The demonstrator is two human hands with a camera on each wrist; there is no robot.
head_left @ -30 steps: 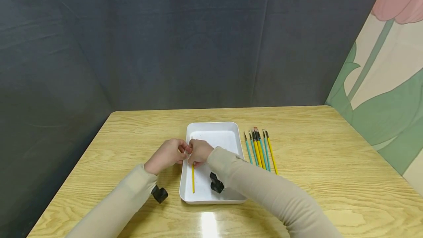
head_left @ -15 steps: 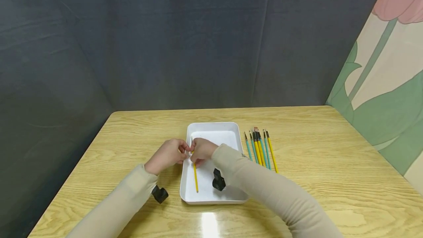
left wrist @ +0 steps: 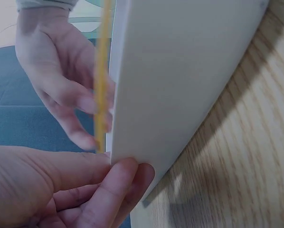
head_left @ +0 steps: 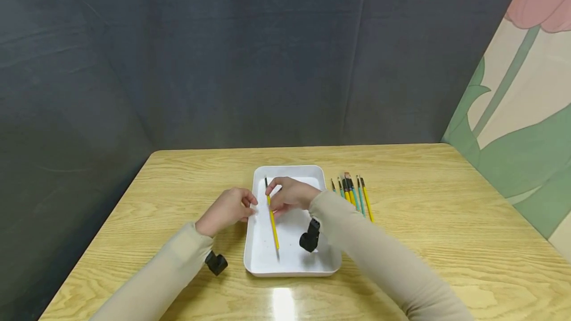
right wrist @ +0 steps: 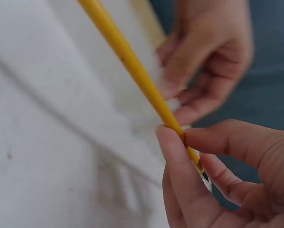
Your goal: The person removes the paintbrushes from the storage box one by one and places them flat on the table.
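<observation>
A thin yellow paintbrush [head_left: 273, 229] is pinched between the thumb and fingers of my right hand [head_left: 292, 194], over the left part of a white tray [head_left: 290, 274]. Its dark end points away from me and the yellow handle slants toward the tray's near side. In the right wrist view the paintbrush [right wrist: 137, 73] is held clear of the tray floor, where its shadow falls. My left hand [head_left: 228, 209] grips the tray's left rim. The left wrist view has the thumb and fingers on either side of the tray wall [left wrist: 165, 76].
Right of the tray, several paintbrushes [head_left: 351, 197] with yellow and turquoise handles lie side by side on the wooden table [head_left: 428, 222], partly covered by the right sleeve. A dark curtain [head_left: 250, 63] hangs behind, and a flower-patterned surface [head_left: 526, 128] stands at the right.
My right hand has moved right, away from the tray's left edge, lifting the yellow paintbrush and tilting it. My left hand has stayed on the rim.
</observation>
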